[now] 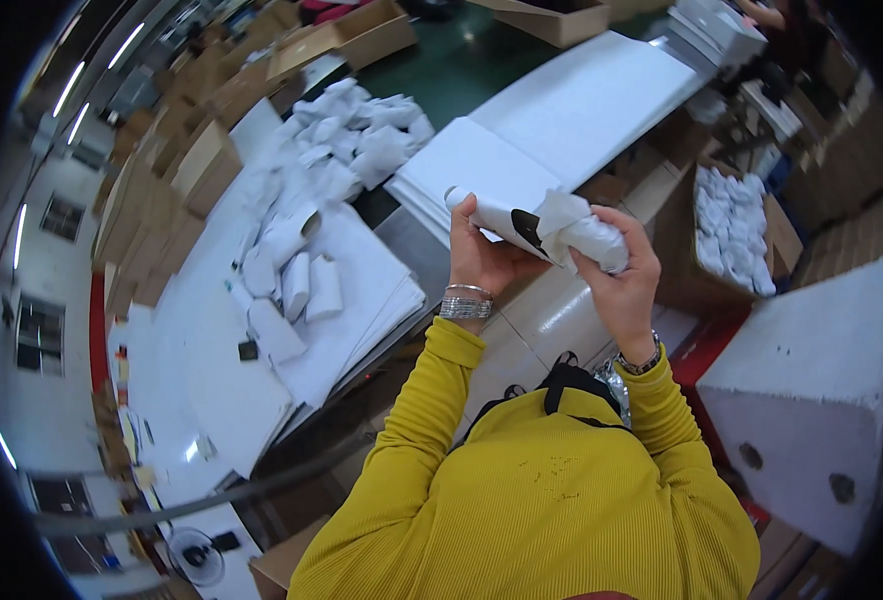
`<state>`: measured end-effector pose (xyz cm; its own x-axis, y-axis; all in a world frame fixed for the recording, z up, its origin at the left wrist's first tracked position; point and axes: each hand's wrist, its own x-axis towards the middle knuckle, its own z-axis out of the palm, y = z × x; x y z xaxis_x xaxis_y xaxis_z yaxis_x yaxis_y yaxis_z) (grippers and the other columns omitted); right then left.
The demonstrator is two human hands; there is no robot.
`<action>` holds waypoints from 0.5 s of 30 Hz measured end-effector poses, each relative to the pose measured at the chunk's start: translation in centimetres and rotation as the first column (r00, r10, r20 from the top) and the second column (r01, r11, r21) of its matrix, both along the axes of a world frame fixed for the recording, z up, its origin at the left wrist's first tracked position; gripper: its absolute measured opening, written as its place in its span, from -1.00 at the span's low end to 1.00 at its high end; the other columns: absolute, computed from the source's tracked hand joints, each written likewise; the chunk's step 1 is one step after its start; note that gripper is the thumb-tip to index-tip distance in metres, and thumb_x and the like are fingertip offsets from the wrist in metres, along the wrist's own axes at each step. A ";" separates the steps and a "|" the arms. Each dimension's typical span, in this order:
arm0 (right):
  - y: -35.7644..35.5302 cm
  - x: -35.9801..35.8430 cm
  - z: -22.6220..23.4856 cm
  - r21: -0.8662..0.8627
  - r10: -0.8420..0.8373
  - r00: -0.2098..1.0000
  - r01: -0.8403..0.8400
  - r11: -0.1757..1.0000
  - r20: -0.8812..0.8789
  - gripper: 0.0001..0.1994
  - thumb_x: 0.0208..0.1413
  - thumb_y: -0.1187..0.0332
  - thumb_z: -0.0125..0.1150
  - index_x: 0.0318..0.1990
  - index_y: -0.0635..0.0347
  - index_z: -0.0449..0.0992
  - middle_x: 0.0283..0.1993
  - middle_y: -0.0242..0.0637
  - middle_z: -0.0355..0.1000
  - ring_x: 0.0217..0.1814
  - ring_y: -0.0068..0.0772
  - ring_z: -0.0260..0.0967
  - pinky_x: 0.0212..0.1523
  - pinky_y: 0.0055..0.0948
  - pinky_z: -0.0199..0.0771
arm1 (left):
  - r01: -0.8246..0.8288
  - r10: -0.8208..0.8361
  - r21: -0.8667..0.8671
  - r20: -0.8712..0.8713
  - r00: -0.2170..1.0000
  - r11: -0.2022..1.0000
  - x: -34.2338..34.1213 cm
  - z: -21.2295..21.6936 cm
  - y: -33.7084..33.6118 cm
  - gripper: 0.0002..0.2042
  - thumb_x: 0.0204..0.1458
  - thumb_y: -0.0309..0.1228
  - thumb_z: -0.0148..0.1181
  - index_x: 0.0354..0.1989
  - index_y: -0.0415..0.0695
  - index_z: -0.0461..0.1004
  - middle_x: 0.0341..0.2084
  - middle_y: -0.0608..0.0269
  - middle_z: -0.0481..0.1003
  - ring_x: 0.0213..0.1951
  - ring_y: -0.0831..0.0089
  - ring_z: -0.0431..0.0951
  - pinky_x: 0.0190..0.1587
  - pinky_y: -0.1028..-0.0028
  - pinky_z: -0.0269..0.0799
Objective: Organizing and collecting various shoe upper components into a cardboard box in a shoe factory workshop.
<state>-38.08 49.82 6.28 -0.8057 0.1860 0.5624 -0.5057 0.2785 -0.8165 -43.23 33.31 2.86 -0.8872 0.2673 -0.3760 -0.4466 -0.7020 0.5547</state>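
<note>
In front of me, both hands hold a white cylinder [500, 222] with a black patch, tilted and partly wrapped in thin white paper [565, 214]. My left hand [487, 252] is closed around its left part from below, the thumb along the side. My right hand [624, 275] grips the bunched, wrapped end [600, 243] on the right. Whatever lies inside the wrapping there is hidden. On the table to the left are several similar white cylinders [297, 287], one showing a dark open end. A heap of crumpled white wrapped pieces [357, 135] is behind them.
Stacked white sheets [577, 95] stretch away beyond my hands. A cardboard box of white wrapped pieces [732, 230] stands at right, near a large white block [812, 380] with two holes. Brown cartons [207, 165] pile up at far left. A small fan [197, 555] is at lower left.
</note>
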 end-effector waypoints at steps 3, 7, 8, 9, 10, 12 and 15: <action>-2.3 -0.9 0.4 0.268 0.078 0.971 -0.016 0.963 -0.225 -0.58 -0.30 0.68 0.17 -0.15 0.22 0.44 -0.25 -0.16 0.39 -0.19 -0.11 0.37 -0.19 -0.39 0.40 | -0.066 0.072 0.084 -0.073 0.995 0.994 1.2 0.9 -2.4 -0.25 -0.14 0.22 -0.08 0.09 -0.15 0.14 -0.02 -0.15 0.28 -0.02 -0.18 0.34 -0.01 -0.25 0.22; -5.3 -2.1 1.1 0.539 0.164 0.971 -0.046 0.841 -0.173 -0.61 -0.29 0.68 0.12 -0.19 0.16 0.46 -0.26 -0.18 0.32 -0.17 -0.12 0.30 -0.25 -0.29 0.38 | -0.234 0.250 0.151 -0.095 0.964 0.960 1.2 0.1 -5.1 -0.29 -0.13 0.19 -0.04 0.06 -0.14 0.13 -0.07 -0.13 0.29 -0.02 -0.12 0.35 -0.01 -0.20 0.26; -5.9 -2.8 1.4 0.561 0.158 0.985 -0.090 0.823 -0.073 -0.63 -0.28 0.68 0.11 -0.21 0.16 0.45 -0.26 -0.18 0.30 -0.17 -0.12 0.29 -0.26 -0.28 0.38 | -0.282 0.294 0.103 -0.135 0.946 0.954 1.1 -0.2 -5.8 -0.30 -0.12 0.18 -0.02 0.04 -0.14 0.13 -0.10 -0.12 0.29 -0.03 -0.11 0.36 -0.02 -0.17 0.30; -6.5 -3.6 1.4 0.579 0.149 0.988 -0.137 0.804 0.028 -0.66 -0.27 0.68 0.10 -0.24 0.17 0.45 -0.27 -0.19 0.28 -0.18 -0.12 0.29 -0.27 -0.28 0.38 | -0.331 0.336 0.056 -0.175 0.926 0.942 0.8 -0.4 -6.4 -0.32 -0.12 0.16 0.00 0.02 -0.15 0.13 -0.13 -0.11 0.29 -0.05 -0.09 0.37 -0.04 -0.14 0.33; -7.0 -4.3 1.7 0.608 0.180 0.981 -0.186 0.772 0.072 -0.67 -0.27 0.67 0.11 -0.25 0.17 0.44 -0.28 -0.19 0.24 -0.18 -0.13 0.28 -0.28 -0.27 0.38 | -0.371 0.369 0.027 -0.184 0.911 0.928 0.7 0.1 -6.7 -0.33 -0.12 0.15 0.03 -0.01 -0.16 0.11 -0.15 -0.09 0.29 -0.09 -0.07 0.41 -0.09 -0.09 0.39; -8.3 -6.5 1.6 0.632 0.270 0.961 -0.247 0.734 0.063 -0.66 -0.27 0.65 0.12 -0.23 0.17 0.43 -0.28 -0.19 0.24 -0.17 -0.12 0.28 -0.29 -0.27 0.38 | -0.402 0.393 -0.008 -0.188 0.900 0.916 -0.2 -0.3 -8.4 -0.31 -0.12 0.16 0.02 0.00 -0.17 0.11 -0.15 -0.08 0.29 -0.11 -0.07 0.42 -0.10 -0.09 0.40; -10.2 -10.1 2.2 0.685 0.429 0.900 -0.362 0.633 0.079 -0.63 -0.26 0.61 0.17 -0.18 0.16 0.39 -0.28 -0.17 0.26 -0.17 -0.09 0.29 -0.28 -0.27 0.37 | -0.448 0.427 -0.091 -0.184 0.885 0.889 -1.8 -0.1 -10.9 -0.30 -0.14 0.18 0.00 0.00 -0.19 0.13 -0.16 -0.07 0.31 -0.12 -0.05 0.43 -0.11 -0.10 0.39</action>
